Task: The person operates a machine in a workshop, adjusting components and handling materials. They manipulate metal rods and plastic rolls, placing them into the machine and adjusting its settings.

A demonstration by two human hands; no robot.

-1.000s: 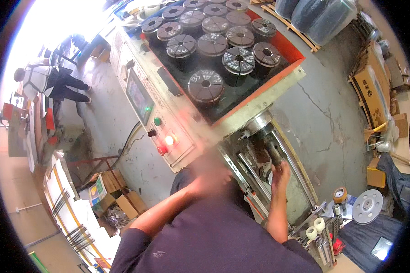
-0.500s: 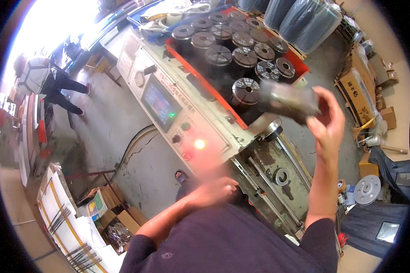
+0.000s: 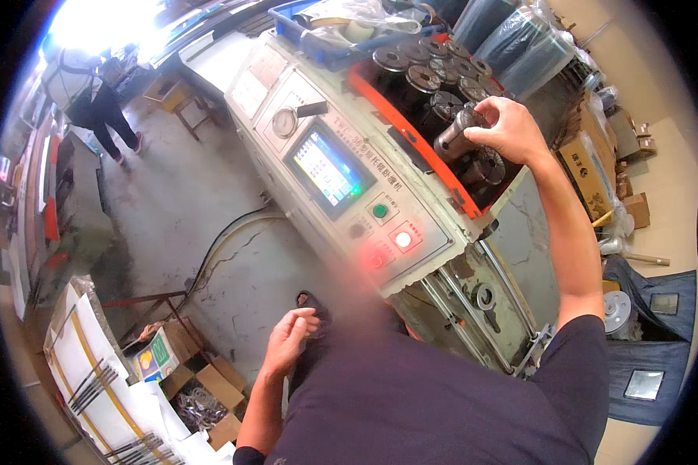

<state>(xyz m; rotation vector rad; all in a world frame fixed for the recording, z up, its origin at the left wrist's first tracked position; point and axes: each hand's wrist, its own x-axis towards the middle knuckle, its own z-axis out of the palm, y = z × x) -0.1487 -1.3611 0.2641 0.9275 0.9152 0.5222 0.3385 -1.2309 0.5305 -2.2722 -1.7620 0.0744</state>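
Note:
My right hand (image 3: 512, 130) is closed on one end of a dark, slotted metal collet (image 3: 453, 139), its thumb and fingers round the rim. The collet lies tilted over the near part of a red tray (image 3: 411, 147). Several similar round collets (image 3: 423, 79) stand upright in that tray, with center holes and radial slots in their tops; another collet (image 3: 486, 169) sits just below the held one. My left hand (image 3: 290, 338) hangs low by my body, fingers curled together, with nothing visible in it.
A machine's control panel (image 3: 434, 249), with a lit screen (image 3: 323, 169) and buttons, adjoins the tray. A blue crate (image 3: 318, 48) stands behind it. Metal rails (image 3: 473, 318) run below. Plastic-wrapped rolls (image 3: 520, 54) and cartons stand far right. Another person (image 3: 93, 97) stands far left.
My right hand has brought the collet from the tray's right side in over its near end. My left hand has moved left, away from the machine. The whole view has shifted.

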